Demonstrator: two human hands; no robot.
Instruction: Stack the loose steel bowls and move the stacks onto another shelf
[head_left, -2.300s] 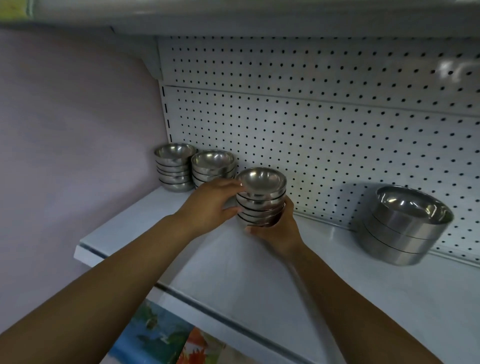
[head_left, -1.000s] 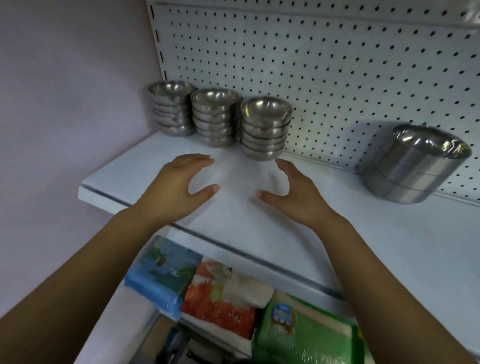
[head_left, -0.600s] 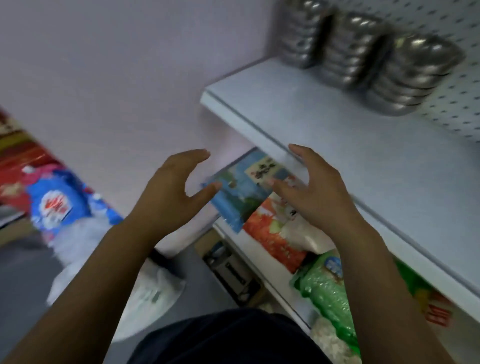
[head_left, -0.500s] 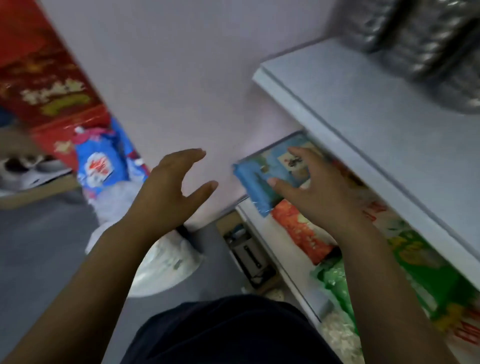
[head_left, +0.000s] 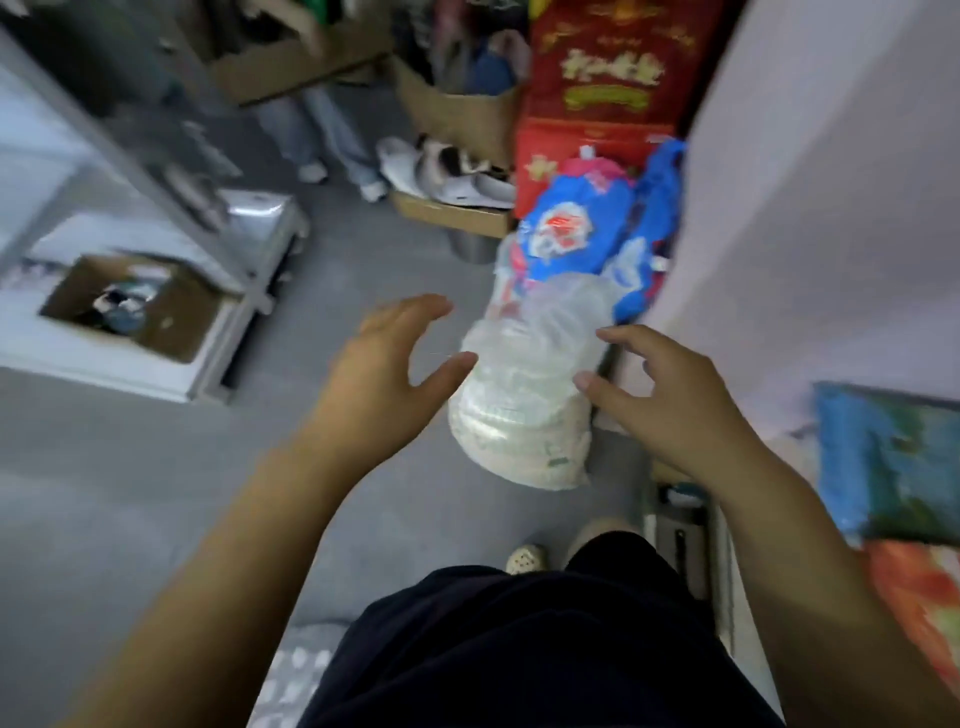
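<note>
No steel bowls appear in the head view; the shelf with the stacks is out of frame. My left hand (head_left: 387, 364) hangs in the air over the grey floor with spread, relaxed fingers and holds nothing. My right hand (head_left: 670, 395) is level with it, about a bowl's width to the right, fingers loosely bent and empty. Both hands hover above a clear plastic bag (head_left: 524, 395) lying on the floor. The picture is blurred by motion.
A white low shelf unit (head_left: 197, 332) holding an open cardboard box (head_left: 135, 306) stands at left. Blue packets (head_left: 582, 234), red boxes (head_left: 608, 78) and cartons crowd the far floor. A pale wall (head_left: 810, 208) and coloured packs (head_left: 893, 462) are at right.
My hands let go of the bowl stack on the shelf and drew back empty. My view swung left and down, away from the shelf to the floor.
</note>
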